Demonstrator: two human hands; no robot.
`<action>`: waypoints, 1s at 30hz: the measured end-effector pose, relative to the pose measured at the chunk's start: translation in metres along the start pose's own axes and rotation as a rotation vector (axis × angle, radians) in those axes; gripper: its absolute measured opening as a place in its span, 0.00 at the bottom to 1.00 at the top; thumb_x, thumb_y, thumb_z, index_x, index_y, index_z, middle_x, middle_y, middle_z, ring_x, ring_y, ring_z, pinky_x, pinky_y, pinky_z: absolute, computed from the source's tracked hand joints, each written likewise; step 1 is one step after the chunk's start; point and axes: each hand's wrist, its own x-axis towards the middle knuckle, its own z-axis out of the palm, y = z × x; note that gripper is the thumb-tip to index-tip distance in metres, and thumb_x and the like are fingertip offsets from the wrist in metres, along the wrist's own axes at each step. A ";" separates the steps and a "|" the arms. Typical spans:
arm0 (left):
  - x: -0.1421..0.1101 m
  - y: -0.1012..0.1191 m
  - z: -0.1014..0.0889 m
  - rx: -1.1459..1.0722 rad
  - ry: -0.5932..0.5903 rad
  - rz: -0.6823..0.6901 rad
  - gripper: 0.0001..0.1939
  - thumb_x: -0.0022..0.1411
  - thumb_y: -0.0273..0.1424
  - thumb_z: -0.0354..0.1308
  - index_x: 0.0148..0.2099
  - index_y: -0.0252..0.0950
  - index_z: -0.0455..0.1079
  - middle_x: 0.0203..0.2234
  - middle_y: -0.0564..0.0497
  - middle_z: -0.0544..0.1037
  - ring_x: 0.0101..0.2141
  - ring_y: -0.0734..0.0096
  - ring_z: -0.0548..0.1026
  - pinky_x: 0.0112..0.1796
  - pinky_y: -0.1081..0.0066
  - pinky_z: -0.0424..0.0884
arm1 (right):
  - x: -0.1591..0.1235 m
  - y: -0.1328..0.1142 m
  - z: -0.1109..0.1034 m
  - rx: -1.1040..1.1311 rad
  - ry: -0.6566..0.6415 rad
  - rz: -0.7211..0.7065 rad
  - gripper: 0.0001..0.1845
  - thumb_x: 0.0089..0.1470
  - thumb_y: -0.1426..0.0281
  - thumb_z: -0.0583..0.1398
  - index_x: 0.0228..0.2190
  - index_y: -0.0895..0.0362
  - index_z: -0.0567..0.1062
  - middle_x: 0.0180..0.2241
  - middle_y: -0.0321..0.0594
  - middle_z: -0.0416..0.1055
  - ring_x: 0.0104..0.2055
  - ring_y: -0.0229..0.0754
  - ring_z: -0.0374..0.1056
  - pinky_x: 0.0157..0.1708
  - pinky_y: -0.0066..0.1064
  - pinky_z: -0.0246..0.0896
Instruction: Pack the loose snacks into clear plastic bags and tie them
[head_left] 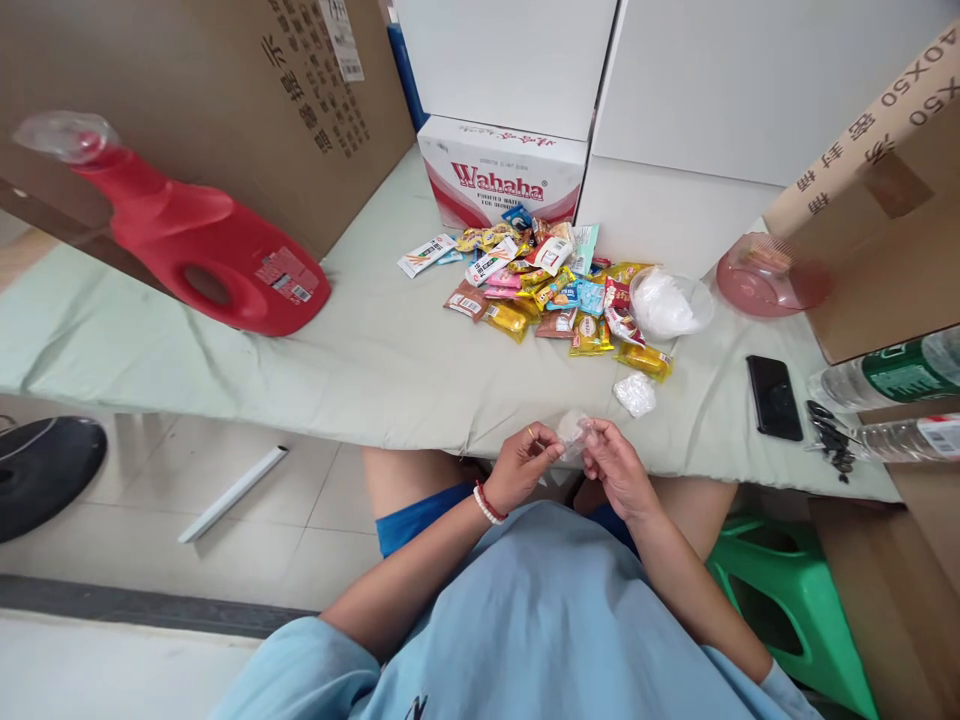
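Note:
Both hands meet just above the near edge of the cloth-covered table [375,400]. My left hand [523,466], with a beaded bracelet at the wrist, pinches one side of a small clear plastic wrapper [574,428]. The other side of it is between the fingers of my right hand [616,468]. Whether anything lies inside the wrapper, I cannot tell. Just beyond my right hand sits a crumpled ball of clear plastic [634,395]. Farther back are a heap of packaged snacks [555,290] and a clear bowl [701,305] with whitish plastic in it.
A red jug [225,250] stands at the left. Behind the snacks is a Wahaha box [502,175]. At the right lie a phone [774,398], keys [831,435] and plastic bottles [900,372], with a pink-red container [772,280] behind. A green stool [802,600] is below.

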 end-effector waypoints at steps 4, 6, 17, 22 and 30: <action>0.003 -0.001 -0.001 -0.107 0.054 -0.037 0.23 0.57 0.51 0.69 0.33 0.36 0.69 0.24 0.56 0.70 0.26 0.76 0.63 0.32 0.72 0.61 | 0.003 -0.003 -0.004 -0.022 0.026 -0.020 0.21 0.43 0.56 0.76 0.31 0.55 0.77 0.26 0.31 0.67 0.23 0.31 0.54 0.21 0.24 0.52; 0.006 -0.001 -0.003 -0.181 0.094 -0.088 0.24 0.55 0.51 0.69 0.33 0.36 0.67 0.23 0.57 0.68 0.26 0.77 0.63 0.30 0.73 0.61 | 0.003 -0.008 -0.008 0.035 0.037 -0.001 0.20 0.43 0.57 0.76 0.31 0.54 0.77 0.26 0.31 0.67 0.23 0.31 0.54 0.21 0.25 0.51; 0.006 0.003 0.001 -0.208 -0.016 -0.217 0.27 0.50 0.51 0.73 0.41 0.36 0.71 0.34 0.51 0.75 0.35 0.72 0.72 0.35 0.73 0.70 | -0.015 -0.013 -0.016 0.033 -0.095 -0.025 0.14 0.49 0.60 0.71 0.29 0.54 0.75 0.23 0.31 0.61 0.24 0.33 0.54 0.23 0.27 0.51; 0.002 0.005 -0.002 -0.383 -0.042 -0.273 0.26 0.51 0.49 0.74 0.33 0.35 0.67 0.29 0.54 0.73 0.30 0.77 0.71 0.33 0.75 0.67 | -0.019 -0.017 -0.028 0.248 -0.088 -0.022 0.11 0.46 0.63 0.68 0.26 0.53 0.71 0.34 0.38 0.72 0.34 0.41 0.66 0.32 0.33 0.66; -0.011 0.015 0.012 -0.240 -0.144 -0.181 0.31 0.51 0.54 0.72 0.45 0.37 0.69 0.40 0.50 0.74 0.37 0.71 0.73 0.36 0.71 0.71 | -0.024 -0.011 -0.022 0.102 -0.055 0.023 0.12 0.45 0.62 0.69 0.26 0.53 0.72 0.43 0.42 0.78 0.39 0.46 0.72 0.39 0.38 0.70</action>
